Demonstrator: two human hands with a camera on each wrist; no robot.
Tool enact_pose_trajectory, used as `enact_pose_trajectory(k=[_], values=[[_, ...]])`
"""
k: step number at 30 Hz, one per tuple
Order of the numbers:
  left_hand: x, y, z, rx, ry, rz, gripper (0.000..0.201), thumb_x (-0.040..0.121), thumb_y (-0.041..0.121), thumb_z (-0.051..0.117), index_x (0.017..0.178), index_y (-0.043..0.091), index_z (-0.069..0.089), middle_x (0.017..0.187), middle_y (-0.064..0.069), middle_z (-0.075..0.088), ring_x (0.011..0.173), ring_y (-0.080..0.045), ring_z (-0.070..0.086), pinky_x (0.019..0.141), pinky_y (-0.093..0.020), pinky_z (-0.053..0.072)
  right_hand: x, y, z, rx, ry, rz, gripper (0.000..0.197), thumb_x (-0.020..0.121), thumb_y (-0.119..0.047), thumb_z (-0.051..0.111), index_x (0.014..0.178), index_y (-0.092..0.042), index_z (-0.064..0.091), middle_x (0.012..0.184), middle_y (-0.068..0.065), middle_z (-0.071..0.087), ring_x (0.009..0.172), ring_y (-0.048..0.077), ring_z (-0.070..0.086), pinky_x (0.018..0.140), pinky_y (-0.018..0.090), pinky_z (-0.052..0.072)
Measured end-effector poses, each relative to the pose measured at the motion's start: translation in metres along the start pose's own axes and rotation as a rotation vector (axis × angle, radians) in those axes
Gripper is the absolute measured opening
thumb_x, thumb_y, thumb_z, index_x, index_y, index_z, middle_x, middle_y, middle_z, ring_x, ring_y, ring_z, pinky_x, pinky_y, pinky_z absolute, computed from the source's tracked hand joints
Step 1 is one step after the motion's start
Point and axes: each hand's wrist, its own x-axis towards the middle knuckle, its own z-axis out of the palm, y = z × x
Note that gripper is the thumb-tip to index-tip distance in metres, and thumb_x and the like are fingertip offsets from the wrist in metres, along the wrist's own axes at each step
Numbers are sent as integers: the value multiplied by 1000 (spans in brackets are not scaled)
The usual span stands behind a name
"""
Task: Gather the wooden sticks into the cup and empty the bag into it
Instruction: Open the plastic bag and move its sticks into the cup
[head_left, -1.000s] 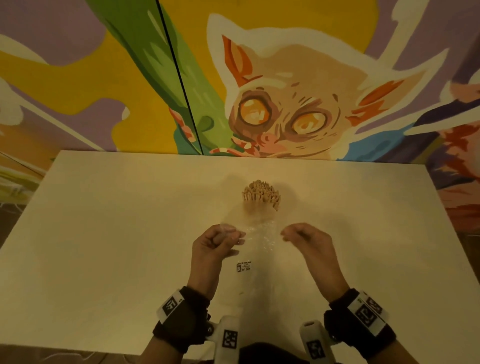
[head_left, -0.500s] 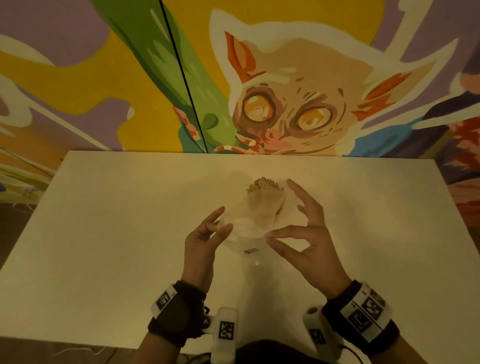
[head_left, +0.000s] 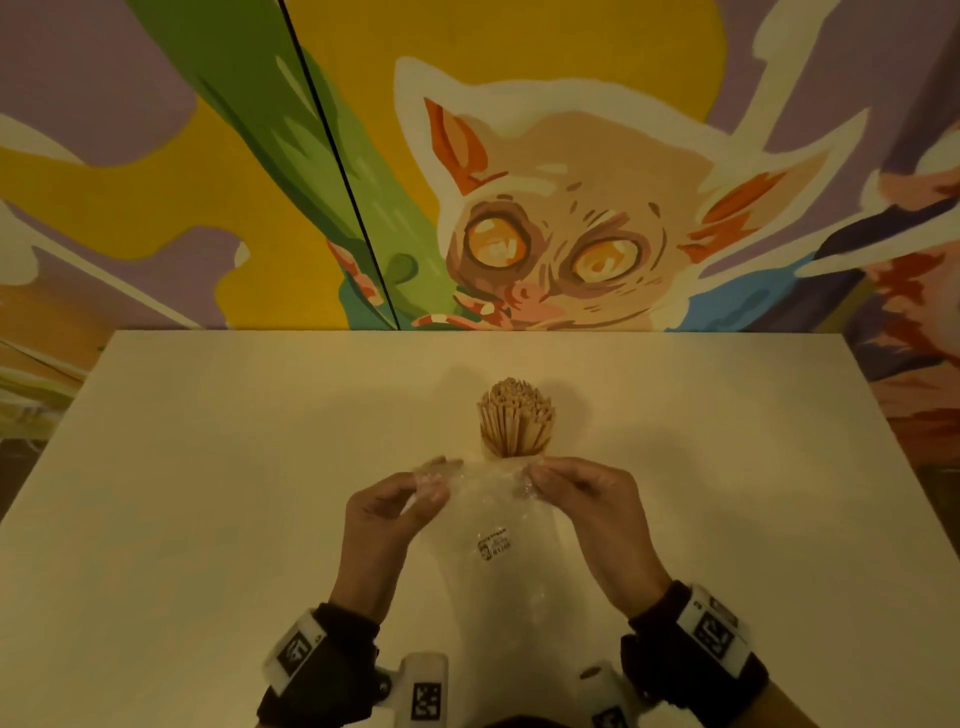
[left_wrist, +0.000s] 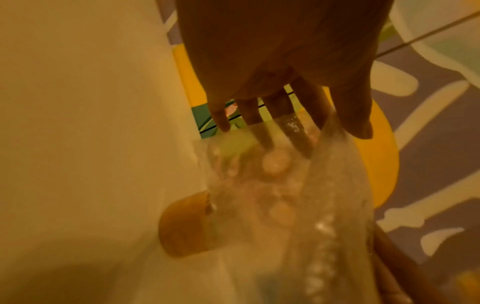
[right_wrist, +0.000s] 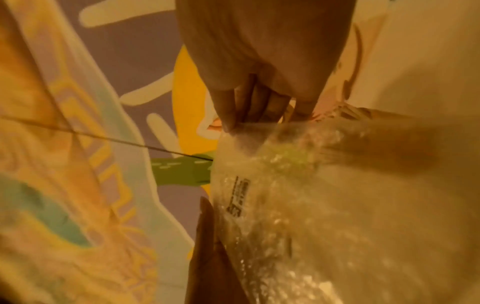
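- Two hands hold one clear bag (head_left: 488, 525) between them above the table (head_left: 208, 493), nearest the person, each wrist wearing a dark band with printed markers.
- Left hand (head_left: 387, 519) pinches the bag's upper left corner, thumb against curled fingers (left_wrist: 298, 127); the film drapes over those fingers in the left wrist view.
- Right hand (head_left: 587, 504) pinches the upper right corner the same way, fingertips (right_wrist: 228, 121) closed on the top edge.
- Between the hands the bag hangs slack and crinkled, a small printed label (head_left: 492, 543) on its near face; whether anything is inside cannot be told.
- Just beyond the hands, the sticks (head_left: 515, 418) stand bunched upright, fanning out at the top.
- Under them the cup (left_wrist: 182, 226) is hidden behind the bag's top edge in the head view; the left wrist view shows its side beside the film.
- Farthest off, a painted mural (head_left: 545, 208) with a wide-eyed animal fills the wall past the table.
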Motion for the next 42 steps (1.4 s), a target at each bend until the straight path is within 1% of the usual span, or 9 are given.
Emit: enact_pose_trajectory(k=[3, 6, 10, 17, 22, 30, 34, 38, 42], values=[[0, -2, 7, 49, -8, 18, 15, 73, 14, 81, 88, 13, 78, 95, -13, 75, 92, -28, 71, 79, -31, 56, -3, 3, -1, 45, -44, 55, 25, 82, -19, 69, 99, -3, 78, 102, 14, 76, 105, 28, 69, 97, 36, 50], [2, -4, 14, 23, 27, -10, 16, 84, 5, 64, 95, 8, 74, 91, -14, 75, 82, -28, 72, 73, -31, 57, -2, 5, 0, 18, -125, 80, 23, 87, -12, 66, 103, 1, 75, 105, 16, 75, 106, 29, 69, 97, 33, 51], [-3, -5, 25, 12, 68, -26, 24, 93, 9, 55, 112, 13, 70, 103, -9, 74, 82, -30, 73, 71, -45, 58, 2, 9, 0, -15, -84, 95, 25, 88, -2, 65, 111, -1, 72, 101, 16, 76, 93, 30, 72, 80, 31, 52], [-12, -8, 28, -10, 23, -101, 55, 89, 6, 62, 136, 32, 51, 101, -10, 75, 83, -40, 71, 63, -47, 60, 8, 10, 1, -23, -100, 89, 38, 89, 10, 58, 124, -5, 64, 101, 14, 76, 78, 35, 73, 50, 30, 55], [-13, -12, 26, -45, 88, -106, 52, 91, 9, 60, 136, 33, 49, 102, -9, 75, 83, -39, 72, 56, -37, 58, 8, 7, -3, 49, -160, 206, 44, 88, -3, 63, 131, -10, 56, 105, 20, 73, 86, 40, 72, 54, 34, 57], [-13, -23, 2, 92, 172, -99, 52, 91, 11, 63, 133, 37, 49, 98, -3, 75, 71, -32, 73, 49, -38, 56, 5, 30, 11, -85, -283, 389, 44, 89, -15, 70, 130, -18, 55, 95, 20, 74, 80, 34, 71, 61, 35, 53], [-15, -38, -11, 162, 191, -127, 53, 92, 13, 63, 131, 45, 46, 94, -5, 75, 63, -34, 71, 46, -41, 55, 9, 48, 15, -150, -308, 381, 51, 85, -1, 71, 130, -15, 52, 91, 17, 76, 76, 34, 72, 64, 36, 53], [-11, -63, -24, 213, 200, -192, 52, 94, 15, 60, 134, 41, 40, 90, -2, 76, 59, -34, 70, 45, -36, 53, 10, 79, 13, -108, -176, 454, 45, 85, 0, 70, 126, -14, 55, 91, 18, 76, 80, 37, 73, 68, 38, 58], [11, -94, -43, 253, 184, -262, 53, 95, 17, 59, 137, 38, 33, 95, -3, 75, 74, -26, 74, 57, -38, 57, 10, 111, -15, -108, -14, 636, 25, 93, -11, 64, 118, -9, 61, 92, 19, 76, 85, 35, 73, 72, 41, 56]])
